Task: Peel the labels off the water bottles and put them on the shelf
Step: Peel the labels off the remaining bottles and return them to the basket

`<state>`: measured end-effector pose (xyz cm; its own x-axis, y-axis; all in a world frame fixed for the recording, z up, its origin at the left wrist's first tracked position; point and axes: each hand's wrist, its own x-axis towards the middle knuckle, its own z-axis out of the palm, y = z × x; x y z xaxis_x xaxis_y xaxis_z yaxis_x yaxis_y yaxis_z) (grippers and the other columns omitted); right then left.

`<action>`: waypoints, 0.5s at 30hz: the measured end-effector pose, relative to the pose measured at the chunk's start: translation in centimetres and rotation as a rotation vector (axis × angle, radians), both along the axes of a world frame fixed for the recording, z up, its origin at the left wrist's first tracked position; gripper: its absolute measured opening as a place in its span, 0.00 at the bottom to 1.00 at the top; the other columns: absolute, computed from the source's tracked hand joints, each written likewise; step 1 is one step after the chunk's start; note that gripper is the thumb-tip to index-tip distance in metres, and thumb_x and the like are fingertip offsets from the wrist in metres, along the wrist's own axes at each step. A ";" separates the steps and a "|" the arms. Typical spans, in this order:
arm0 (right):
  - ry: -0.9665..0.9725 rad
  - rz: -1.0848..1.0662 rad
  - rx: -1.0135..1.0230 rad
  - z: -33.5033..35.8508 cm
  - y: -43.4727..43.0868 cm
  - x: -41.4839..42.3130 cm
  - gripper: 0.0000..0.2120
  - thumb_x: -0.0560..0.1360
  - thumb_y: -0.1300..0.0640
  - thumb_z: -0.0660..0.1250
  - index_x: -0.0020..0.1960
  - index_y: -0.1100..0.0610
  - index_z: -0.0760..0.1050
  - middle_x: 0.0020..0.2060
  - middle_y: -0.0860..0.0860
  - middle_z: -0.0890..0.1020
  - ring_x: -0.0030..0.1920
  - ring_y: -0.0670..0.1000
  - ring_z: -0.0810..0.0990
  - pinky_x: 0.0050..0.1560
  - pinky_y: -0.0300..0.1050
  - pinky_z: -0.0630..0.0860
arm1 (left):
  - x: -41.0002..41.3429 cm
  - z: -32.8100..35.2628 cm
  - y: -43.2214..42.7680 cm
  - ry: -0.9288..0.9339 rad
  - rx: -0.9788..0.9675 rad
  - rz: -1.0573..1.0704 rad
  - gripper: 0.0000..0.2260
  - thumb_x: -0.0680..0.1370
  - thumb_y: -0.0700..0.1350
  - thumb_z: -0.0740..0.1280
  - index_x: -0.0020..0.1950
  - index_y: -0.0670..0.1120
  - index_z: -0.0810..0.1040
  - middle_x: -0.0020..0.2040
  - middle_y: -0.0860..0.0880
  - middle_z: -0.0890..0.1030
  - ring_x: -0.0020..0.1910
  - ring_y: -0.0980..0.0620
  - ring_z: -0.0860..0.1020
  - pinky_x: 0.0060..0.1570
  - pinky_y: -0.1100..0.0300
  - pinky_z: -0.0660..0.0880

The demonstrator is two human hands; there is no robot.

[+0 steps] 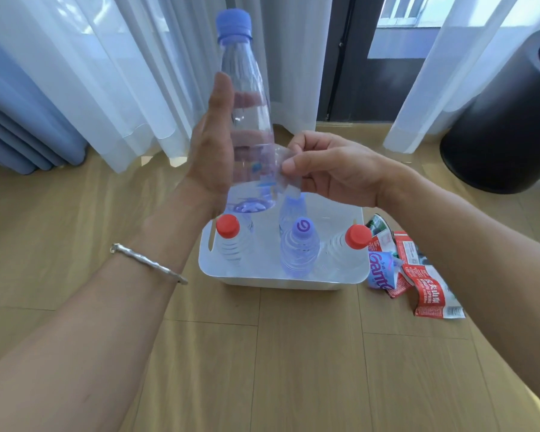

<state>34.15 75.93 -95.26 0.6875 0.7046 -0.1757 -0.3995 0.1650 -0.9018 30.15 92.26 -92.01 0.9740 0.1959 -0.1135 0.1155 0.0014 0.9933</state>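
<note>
My left hand (214, 154) grips a clear water bottle (247, 88) with a blue cap, held upright above the white bin (281, 277). Fingers wrap behind the bottle and show through the plastic. My right hand (331, 169) pinches a transparent label (286, 176) that hangs off the bottle's lower right side, partly peeled. In the bin stand several bottles: a red-capped one (231, 241) at the left, a purple-capped one (300, 247) in the middle, a red-capped one (349, 247) at the right, and another behind, partly hidden by the label.
Peeled labels (415, 272), red-white and blue, lie crumpled on the wooden floor right of the bin. A black round container (505, 126) stands at the far right. White curtains (122, 73) hang behind, with a dark door frame between them.
</note>
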 end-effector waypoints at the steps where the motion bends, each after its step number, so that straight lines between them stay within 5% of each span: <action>1: 0.011 0.007 0.002 0.0 -0.2 0.1 0.11 0.71 0.73 0.65 0.38 0.59 0.68 0.31 0.51 0.81 0.34 0.47 0.81 0.40 0.35 0.79 | -0.1 0.1 0.1 0.015 -0.019 -0.016 0.22 0.80 0.63 0.48 0.46 0.55 0.78 0.32 0.52 0.84 0.33 0.51 0.83 0.34 0.53 0.81; 6: 0.100 -0.016 0.045 -0.1 -0.9 -0.2 0.12 0.68 0.73 0.62 0.35 0.58 0.68 0.28 0.52 0.79 0.31 0.50 0.82 0.37 0.38 0.80 | -0.4 -0.5 0.6 0.057 -0.185 -0.084 0.28 0.78 0.67 0.46 0.51 0.51 0.80 0.35 0.46 0.84 0.39 0.43 0.84 0.45 0.40 0.80; 11: 0.136 -0.051 0.086 -0.2 -1.0 -0.2 0.12 0.67 0.73 0.59 0.34 0.58 0.63 0.25 0.54 0.75 0.26 0.52 0.80 0.30 0.40 0.80 | -0.2 -1.1 1.0 0.041 -0.350 -0.193 0.27 0.55 0.70 0.65 0.41 0.51 0.81 0.36 0.43 0.82 0.37 0.43 0.81 0.45 0.45 0.77; 15: 0.090 -0.084 -0.027 -0.6 -1.4 0.0 0.16 0.70 0.73 0.61 0.31 0.56 0.66 0.30 0.56 0.73 0.33 0.52 0.83 0.38 0.43 0.82 | 0.4 -1.7 1.7 0.084 -0.308 -0.212 0.23 0.61 0.65 0.66 0.44 0.49 0.79 0.40 0.47 0.82 0.40 0.47 0.83 0.41 0.49 0.80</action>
<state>34.14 74.55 -95.90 0.7243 0.6397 -0.2574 -0.4648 0.1772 -0.8675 30.53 93.96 -93.67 0.9740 -0.0652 -0.2170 0.2265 0.2657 0.9371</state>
